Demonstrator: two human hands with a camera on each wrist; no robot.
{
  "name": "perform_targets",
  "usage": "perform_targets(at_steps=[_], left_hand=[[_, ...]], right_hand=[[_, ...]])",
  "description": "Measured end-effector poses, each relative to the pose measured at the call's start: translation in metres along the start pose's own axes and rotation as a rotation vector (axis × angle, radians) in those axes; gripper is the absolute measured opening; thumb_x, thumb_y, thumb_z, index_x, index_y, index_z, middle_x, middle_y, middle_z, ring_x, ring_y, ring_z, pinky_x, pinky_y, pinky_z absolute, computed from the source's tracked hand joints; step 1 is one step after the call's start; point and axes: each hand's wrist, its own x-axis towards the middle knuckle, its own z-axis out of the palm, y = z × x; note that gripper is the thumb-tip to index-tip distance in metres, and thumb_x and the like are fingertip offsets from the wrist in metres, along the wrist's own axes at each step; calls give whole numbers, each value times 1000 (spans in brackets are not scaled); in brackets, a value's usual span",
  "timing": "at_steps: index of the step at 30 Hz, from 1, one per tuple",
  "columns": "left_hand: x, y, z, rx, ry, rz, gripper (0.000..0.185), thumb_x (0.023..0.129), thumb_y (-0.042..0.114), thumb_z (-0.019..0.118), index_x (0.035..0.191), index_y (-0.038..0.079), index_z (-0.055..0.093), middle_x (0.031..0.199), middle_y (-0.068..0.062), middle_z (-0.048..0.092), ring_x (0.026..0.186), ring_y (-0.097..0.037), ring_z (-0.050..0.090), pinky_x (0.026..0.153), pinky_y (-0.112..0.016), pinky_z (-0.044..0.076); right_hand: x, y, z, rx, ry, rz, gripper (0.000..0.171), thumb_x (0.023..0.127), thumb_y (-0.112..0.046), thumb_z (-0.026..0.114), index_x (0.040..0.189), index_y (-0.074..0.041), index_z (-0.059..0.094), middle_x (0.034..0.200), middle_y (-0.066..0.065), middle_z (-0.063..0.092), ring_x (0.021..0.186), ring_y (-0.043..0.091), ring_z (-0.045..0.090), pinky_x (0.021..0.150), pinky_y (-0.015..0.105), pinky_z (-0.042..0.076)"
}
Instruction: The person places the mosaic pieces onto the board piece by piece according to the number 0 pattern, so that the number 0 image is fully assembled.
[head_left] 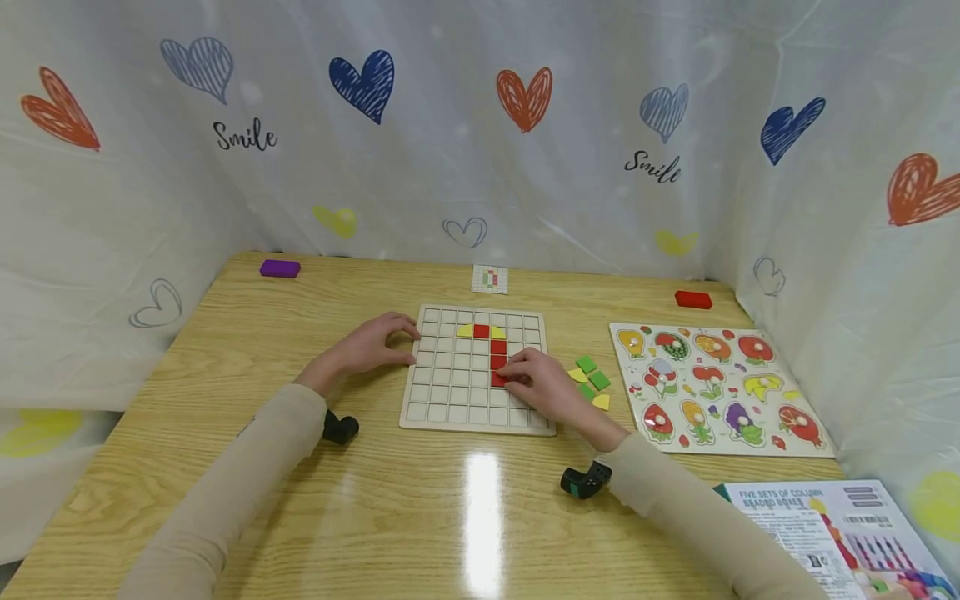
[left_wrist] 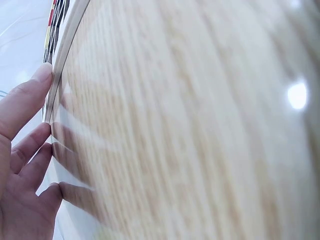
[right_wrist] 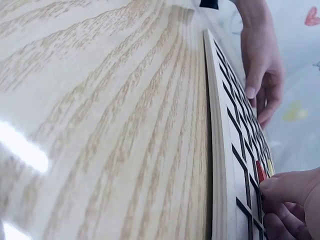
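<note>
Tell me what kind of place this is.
Probably a small tabletop play or activity corner, screened off. A heart-printed curtain reading "Smile" surrounds a wooden table holding a grid puzzle board, a fruit peg puzzle and a toy box.

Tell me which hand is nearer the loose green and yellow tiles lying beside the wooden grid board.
Right. The right hand rests on the wooden grid board, just left of the loose green and yellow tiles; the left hand touches the board's far left edge.

Head view overhead, wrist views table-level, close
</note>
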Motion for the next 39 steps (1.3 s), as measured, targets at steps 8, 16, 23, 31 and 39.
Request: perform_targets(at_steps=[8, 16, 23, 31, 39], left_hand=[[0, 1, -1, -7, 0, -2, 37, 90, 24, 73, 122, 8, 63, 145, -15, 43, 138, -37, 34, 114, -54, 26], [0, -1, 0, -10, -6, 4, 38, 90, 25, 73, 122, 8, 62, 145, -15, 43, 138, -37, 34, 114, -54, 26], [0, 0, -1, -2, -3, -1, 37, 90, 24, 73, 122, 8, 62, 145, -15, 43, 138, -37, 34, 114, -54, 26], [0, 0, -1, -10, -9, -5, 37, 91, 25, 72, 122, 8, 62, 145, -14, 43, 138, -36, 34, 114, -53, 27], [2, -3, -1, -2, -5, 9, 37, 90, 24, 73, 122, 7, 62, 143, -14, 44, 136, -36, 36, 113, -53, 28]], right_hand=[[0, 0, 3, -26, 20, -27, 22, 91, -11, 71, 113, -7, 74, 110, 6, 62, 96, 20, 60, 77, 31, 52], [2, 2, 7, -17, 31, -29, 22, 91, -11, 71, 112, -9, 74, 106, 5, 63, 85, 12, 58, 69, 25, 50], [2, 3, 7, -9, 39, -35, 23, 91, -13, 71, 113, -10, 74, 104, 4, 62, 84, 13, 57, 71, 27, 50], [-7, 11, -11, 84, 127, 8, 21, 93, -11, 67, 113, -5, 72, 111, 8, 63, 96, 19, 62, 83, 34, 55], [-27, 34, -46, 10, 139, 135, 23, 94, -11, 65, 115, -2, 70, 109, 13, 64, 93, 26, 64, 81, 41, 56]])
